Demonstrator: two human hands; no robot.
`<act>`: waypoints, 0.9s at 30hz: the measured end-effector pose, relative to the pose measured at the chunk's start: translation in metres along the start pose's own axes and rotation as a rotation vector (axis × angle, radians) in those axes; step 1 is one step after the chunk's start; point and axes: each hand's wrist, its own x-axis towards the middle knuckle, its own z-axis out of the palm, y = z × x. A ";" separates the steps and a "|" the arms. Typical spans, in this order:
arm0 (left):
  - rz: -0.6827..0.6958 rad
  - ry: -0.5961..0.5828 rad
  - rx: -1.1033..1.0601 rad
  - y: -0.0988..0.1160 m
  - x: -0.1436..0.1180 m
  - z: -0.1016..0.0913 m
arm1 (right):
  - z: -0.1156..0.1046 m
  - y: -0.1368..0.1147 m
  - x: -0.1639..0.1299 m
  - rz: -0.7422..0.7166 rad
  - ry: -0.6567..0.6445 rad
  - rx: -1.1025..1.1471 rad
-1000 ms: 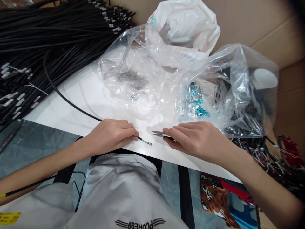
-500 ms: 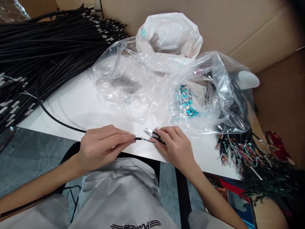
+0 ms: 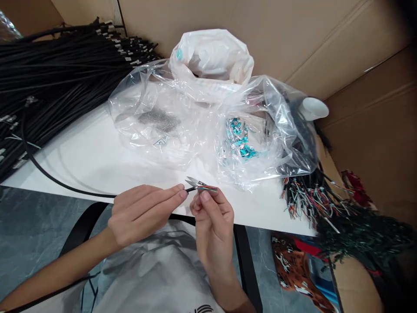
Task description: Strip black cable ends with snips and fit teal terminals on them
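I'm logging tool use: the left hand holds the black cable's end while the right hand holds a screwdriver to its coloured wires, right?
Not quite. The head view shows the right hand holding small snips, not a screwdriver. The left hand does hold the cable end.

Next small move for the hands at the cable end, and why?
Probably close the snips on the coloured wires. The left hand pinches the black cable just behind its stripped end, the right hand holds the snips there with blades open beside the wires, and both are lifted off the white table.
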 end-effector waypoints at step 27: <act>-0.189 0.120 -0.017 0.016 0.004 0.019 | 0.017 -0.004 0.001 -0.062 0.109 0.020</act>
